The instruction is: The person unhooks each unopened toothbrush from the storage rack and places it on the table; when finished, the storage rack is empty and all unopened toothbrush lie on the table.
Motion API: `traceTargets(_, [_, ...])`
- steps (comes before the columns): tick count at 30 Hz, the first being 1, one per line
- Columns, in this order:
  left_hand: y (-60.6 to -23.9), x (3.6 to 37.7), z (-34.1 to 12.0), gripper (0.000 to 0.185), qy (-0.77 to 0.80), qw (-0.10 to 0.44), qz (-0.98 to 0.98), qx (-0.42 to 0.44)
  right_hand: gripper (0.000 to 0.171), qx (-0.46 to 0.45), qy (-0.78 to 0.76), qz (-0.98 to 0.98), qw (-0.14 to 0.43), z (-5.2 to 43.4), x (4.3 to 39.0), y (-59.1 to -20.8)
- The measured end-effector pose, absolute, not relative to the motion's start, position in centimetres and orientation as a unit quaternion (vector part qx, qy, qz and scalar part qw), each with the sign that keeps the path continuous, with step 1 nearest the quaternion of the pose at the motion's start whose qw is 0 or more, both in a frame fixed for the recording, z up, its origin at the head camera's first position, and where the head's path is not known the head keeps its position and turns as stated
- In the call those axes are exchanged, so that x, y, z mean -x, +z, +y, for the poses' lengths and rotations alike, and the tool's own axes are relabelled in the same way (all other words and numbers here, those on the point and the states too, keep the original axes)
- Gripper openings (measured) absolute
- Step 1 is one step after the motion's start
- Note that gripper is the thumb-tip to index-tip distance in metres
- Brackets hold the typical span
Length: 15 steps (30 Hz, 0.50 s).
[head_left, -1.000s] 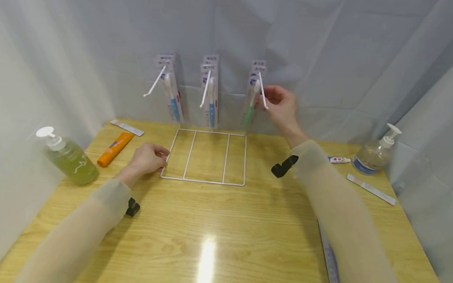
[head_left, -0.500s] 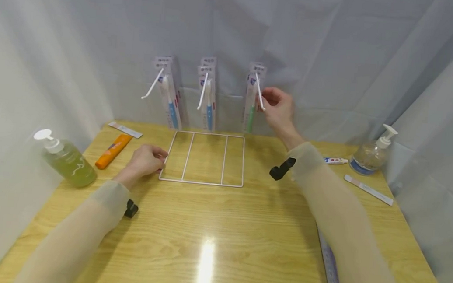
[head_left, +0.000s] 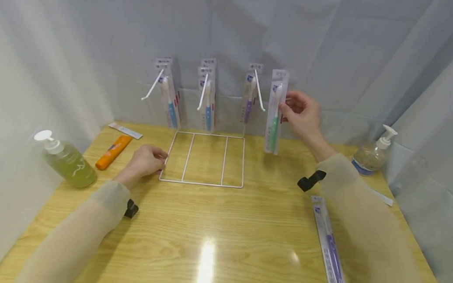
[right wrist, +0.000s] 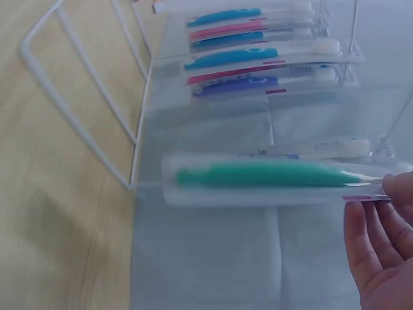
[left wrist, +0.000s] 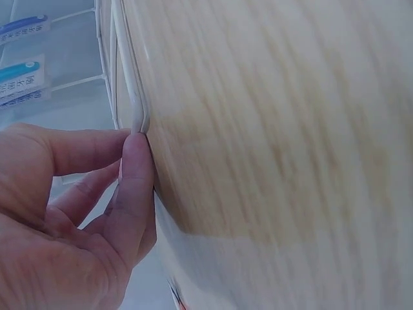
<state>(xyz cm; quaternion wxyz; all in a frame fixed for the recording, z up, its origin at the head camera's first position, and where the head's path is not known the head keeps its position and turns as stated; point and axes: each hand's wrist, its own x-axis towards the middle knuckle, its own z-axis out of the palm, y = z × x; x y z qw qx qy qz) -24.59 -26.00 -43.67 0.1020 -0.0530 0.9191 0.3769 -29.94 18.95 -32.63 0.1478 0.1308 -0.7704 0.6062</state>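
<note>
A white wire rack (head_left: 201, 183) stands at the back of the table, with three hooks sticking out. My left hand (head_left: 146, 159) pinches its front left corner between thumb and finger, plainest in the left wrist view. With thumb and fingers my right hand (head_left: 302, 114) grips a packaged green toothbrush (head_left: 273, 131) by its edge, upright and just right of the rack. Behind the right hook (head_left: 259, 91) hangs a packaged purple toothbrush (head_left: 248, 110). Packaged blue toothbrushes hang at the front of the left (head_left: 172, 111) and middle hooks, others behind them.
Another packaged purple toothbrush (head_left: 333, 254) lies front right. To the left are a green pump bottle (head_left: 72, 166), an orange tube (head_left: 113, 152) and a flat white packet (head_left: 125, 130). A clear pump bottle (head_left: 369, 156) stands far right, near a partly hidden flat packet (head_left: 382, 197).
My right hand has drawn the green toothbrush off the right hook and carried it rightward, uncovering the purple one behind. The left hand stays at the rack corner.
</note>
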Motion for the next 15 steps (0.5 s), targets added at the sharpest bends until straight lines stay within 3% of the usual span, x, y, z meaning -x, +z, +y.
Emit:
traceTargets(5, [-43.6,24.6,-26.1,0.042,0.376,0.104,0.919,0.055,0.037,-0.141,0.594,-0.784,0.113,21.8,27.1,-33.4])
traceTargets(15, [-43.8,24.7,-26.1,0.042,0.377,0.107,0.919,0.052,0.047,-0.099,0.567,-0.818,0.011,26.9,21.6,-36.7])
